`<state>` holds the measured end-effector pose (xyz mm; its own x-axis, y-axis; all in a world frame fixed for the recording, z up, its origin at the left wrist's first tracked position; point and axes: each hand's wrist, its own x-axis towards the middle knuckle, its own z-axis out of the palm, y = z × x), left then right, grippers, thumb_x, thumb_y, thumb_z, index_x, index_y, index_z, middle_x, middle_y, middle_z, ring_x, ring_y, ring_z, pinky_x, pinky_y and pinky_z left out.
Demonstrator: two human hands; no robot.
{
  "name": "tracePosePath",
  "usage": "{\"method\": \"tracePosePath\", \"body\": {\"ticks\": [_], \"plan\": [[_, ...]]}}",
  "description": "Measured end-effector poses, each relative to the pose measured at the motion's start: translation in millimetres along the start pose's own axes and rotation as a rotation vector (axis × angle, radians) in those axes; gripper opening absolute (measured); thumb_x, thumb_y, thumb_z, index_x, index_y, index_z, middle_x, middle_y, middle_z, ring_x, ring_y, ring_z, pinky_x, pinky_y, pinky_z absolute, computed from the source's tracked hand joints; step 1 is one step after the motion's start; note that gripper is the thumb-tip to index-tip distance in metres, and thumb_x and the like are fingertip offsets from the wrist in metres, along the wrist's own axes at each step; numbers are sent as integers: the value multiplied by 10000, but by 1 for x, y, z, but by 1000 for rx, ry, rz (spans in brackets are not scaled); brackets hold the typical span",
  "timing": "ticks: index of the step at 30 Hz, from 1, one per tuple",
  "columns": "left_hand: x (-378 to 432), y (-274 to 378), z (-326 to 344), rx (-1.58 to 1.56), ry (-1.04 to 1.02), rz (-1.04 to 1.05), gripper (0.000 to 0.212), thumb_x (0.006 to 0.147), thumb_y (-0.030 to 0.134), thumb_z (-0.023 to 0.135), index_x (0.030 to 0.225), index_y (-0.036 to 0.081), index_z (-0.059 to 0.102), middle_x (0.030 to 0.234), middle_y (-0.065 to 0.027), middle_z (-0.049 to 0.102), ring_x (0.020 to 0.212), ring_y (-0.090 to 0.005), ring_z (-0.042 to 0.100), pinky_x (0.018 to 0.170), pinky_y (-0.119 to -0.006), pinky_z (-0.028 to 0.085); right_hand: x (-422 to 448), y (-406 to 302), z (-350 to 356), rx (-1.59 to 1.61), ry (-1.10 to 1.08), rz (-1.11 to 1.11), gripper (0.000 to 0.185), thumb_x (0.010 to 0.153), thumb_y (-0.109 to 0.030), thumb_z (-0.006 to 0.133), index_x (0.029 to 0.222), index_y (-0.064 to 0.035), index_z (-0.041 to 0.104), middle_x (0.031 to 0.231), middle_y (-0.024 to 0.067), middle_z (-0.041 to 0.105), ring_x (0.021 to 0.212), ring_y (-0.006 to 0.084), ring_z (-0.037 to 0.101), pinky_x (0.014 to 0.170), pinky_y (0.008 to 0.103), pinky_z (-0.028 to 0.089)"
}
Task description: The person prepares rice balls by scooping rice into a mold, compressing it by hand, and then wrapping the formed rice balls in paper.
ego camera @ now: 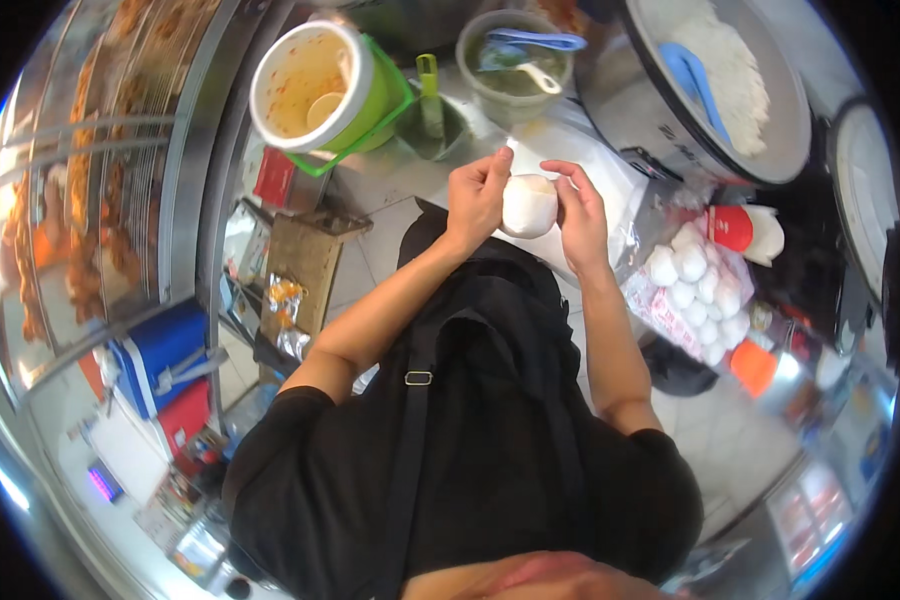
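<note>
A rounded white bundle (529, 206), its material not clear, is between my two hands. My left hand (480, 196) grips its left side with the thumb pointing up. My right hand (581, 214) touches its right side, fingers bent over the upper right edge. Under and behind the bundle lies clear plastic sheeting (607, 169) on the counter. Beyond my hands are a tub of greenish liquid (487, 94) with blue and white utensils across it, and a dark container (454, 135) with a green-handled tool (429, 90).
A green and white bucket (379, 90) stands at upper left. A large metal pot of white rice (739, 82) with a blue paddle (690, 67) fills the upper right. Below it lie a bag of white balls (697, 277) and a red and white cup stack (731, 227). A glass-fronted food cabinet (97, 150) borders the left.
</note>
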<state>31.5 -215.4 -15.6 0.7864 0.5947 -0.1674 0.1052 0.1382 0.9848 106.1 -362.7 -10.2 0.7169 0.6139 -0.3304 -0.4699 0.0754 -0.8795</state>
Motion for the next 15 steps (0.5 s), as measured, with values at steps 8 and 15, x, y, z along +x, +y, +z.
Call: {"method": "tracePosePath", "body": {"ticks": [8,15], "plan": [[-16,-6,-59,-139,136,-91,419,1080,380,484,888,48,653,885,-20,632,824,-118,574,726,-307,477,11,15,109,-313,-138,-297,350,1072,-297,427,1157,-11,611,982,65,628,894,139,578,789,287,479],[-33,-13,-153,-1025,6,-111,737,1022,678,347,1490,110,378,1274,-126,622,1062,-201,640,926,-346,539,-3,52,209,-283,-450,-160,534,1112,-331,266,1369,41,551,1425,193,543,1313,289,518,1109,389,399]]}}
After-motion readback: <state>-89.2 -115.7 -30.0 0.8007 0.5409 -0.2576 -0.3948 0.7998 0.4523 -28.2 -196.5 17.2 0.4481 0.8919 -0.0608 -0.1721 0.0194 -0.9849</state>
